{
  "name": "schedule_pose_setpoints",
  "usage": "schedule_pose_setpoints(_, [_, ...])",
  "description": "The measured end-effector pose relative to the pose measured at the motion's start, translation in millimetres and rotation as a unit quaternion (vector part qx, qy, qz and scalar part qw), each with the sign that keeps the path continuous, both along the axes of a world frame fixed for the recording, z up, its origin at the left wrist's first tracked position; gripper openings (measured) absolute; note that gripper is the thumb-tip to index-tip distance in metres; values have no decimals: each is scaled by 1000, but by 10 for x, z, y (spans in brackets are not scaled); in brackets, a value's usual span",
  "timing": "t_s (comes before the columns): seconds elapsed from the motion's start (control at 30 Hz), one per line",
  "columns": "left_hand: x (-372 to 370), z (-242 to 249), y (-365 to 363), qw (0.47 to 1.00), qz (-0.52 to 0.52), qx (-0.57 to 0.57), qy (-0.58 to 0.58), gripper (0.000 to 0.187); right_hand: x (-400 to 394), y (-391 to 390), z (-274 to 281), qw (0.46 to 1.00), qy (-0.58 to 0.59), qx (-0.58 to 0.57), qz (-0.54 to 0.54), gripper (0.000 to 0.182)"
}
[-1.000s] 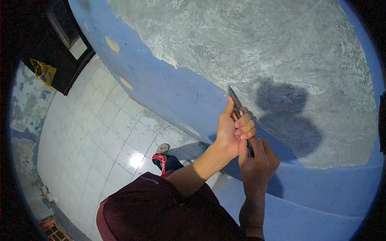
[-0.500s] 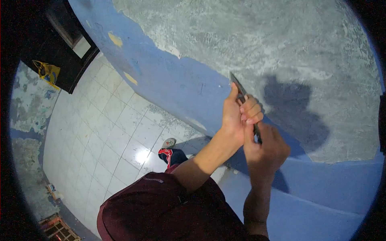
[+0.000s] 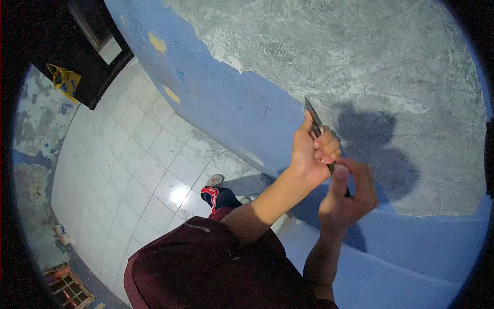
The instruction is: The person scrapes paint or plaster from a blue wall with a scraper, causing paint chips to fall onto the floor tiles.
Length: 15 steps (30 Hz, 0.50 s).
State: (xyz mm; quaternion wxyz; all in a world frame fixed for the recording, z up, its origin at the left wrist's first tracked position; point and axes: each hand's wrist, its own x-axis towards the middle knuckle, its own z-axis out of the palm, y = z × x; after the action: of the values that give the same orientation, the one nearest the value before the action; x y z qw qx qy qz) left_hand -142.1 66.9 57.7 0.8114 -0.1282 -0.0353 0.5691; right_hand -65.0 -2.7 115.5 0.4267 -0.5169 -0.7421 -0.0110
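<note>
Head view shows my left hand (image 3: 313, 152) closed around the dark pointed tool (image 3: 314, 116) at the wall (image 3: 360, 62), my right hand (image 3: 350, 198) near its lower end, grip unclear; it seems light, stiff, safest held behind the blade.

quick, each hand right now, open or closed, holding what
Left hand: closed, holding the knife.
Right hand: partly curled at the knife's lower end; whether it grips cannot be told.

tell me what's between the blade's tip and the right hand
The head view shows the left hand there, closed around the pointed tool, between the blade's tip and the right hand.
</note>
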Motion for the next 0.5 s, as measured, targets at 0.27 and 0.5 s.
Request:
schedule_pose_setpoints(0.27, [-81,5,-6,999,-13,-32,-3,55,454,-528,206,868,128,423,-225,60])
schedule_pose_setpoints(0.5, [-82,-86,-3,1000,-21,-12,-20,56,463,-401,155,847,135,492,-151,68])
